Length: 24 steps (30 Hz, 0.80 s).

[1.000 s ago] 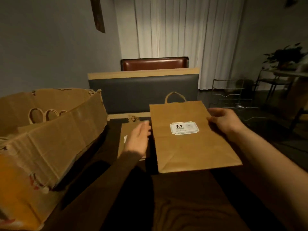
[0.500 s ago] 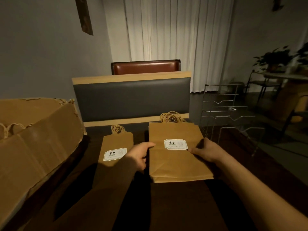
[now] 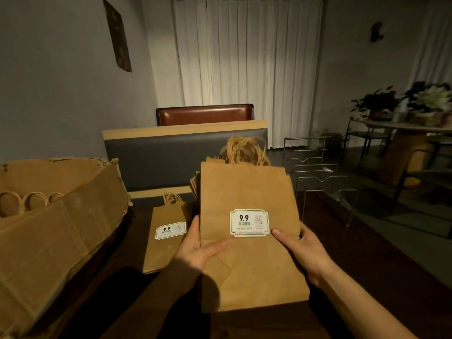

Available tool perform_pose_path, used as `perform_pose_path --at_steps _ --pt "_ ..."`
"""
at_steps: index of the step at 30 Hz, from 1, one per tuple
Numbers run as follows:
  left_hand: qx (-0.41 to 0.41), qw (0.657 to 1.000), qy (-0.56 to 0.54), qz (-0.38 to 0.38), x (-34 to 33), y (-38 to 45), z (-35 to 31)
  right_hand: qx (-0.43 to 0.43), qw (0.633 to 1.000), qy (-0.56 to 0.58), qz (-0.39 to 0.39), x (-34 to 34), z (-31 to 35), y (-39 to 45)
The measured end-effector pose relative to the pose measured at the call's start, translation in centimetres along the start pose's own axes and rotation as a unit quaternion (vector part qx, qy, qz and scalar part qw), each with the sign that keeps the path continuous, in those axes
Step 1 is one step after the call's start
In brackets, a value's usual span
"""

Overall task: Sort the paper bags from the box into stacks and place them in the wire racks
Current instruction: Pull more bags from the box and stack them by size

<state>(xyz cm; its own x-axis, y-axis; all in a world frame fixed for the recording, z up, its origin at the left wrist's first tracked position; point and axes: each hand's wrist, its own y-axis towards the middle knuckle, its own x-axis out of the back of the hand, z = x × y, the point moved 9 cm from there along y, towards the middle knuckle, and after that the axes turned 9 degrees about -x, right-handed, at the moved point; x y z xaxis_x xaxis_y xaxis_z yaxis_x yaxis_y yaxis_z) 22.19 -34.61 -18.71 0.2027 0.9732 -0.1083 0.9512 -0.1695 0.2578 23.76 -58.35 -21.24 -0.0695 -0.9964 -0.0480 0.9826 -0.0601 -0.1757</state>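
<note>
A stack of large brown paper bags (image 3: 247,196) with a white 9.9 label is lifted off the dark table, tilted up toward me, its twine handles bunched at the top. My left hand (image 3: 199,250) grips its left edge with the thumb on the front. On the right edge my right hand (image 3: 302,249) holds it the same way. A smaller stack of narrow labelled bags (image 3: 162,243) lies flat on the table just left of my left hand. The wire racks (image 3: 320,182) stand empty at the right. The torn cardboard box (image 3: 56,231) at the left holds more bags.
A dark padded bench back (image 3: 171,157) with a wooden top runs behind the table, and a brown chair (image 3: 205,115) stands beyond it. To the far right are a round table (image 3: 406,129) with plants and a chair. The dark table (image 3: 367,260) extends right of the bags.
A second ago a single large bag was laid onto the stack on the table. Now both hands have gripped the whole stack by its sides and raised it, tilting it toward me.
</note>
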Motion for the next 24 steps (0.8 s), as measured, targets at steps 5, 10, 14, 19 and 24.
perform_pose_path --at_steps 5,10,14,19,24 --pt "-0.041 0.998 0.028 -0.034 1.1 -3.6 -0.9 0.118 0.993 0.02 -0.013 -0.5 1.5 -4.0" --pt "0.041 0.97 0.109 -0.214 2.5 -7.1 3.0 0.064 0.997 -0.028 0.02 -1.1 -2.9 -5.2" --pt "0.085 0.97 0.115 -0.197 2.7 -7.2 4.5 0.06 0.997 -0.039 0.032 -0.9 -3.1 -5.3" --pt "0.03 0.976 0.102 -0.188 2.4 -7.2 3.4 0.105 0.993 -0.041 0.023 -1.3 -2.0 -5.9" --pt "0.04 0.983 0.104 -0.147 1.8 -5.3 1.8 0.085 0.995 -0.043 0.007 -1.3 -1.4 -4.4"
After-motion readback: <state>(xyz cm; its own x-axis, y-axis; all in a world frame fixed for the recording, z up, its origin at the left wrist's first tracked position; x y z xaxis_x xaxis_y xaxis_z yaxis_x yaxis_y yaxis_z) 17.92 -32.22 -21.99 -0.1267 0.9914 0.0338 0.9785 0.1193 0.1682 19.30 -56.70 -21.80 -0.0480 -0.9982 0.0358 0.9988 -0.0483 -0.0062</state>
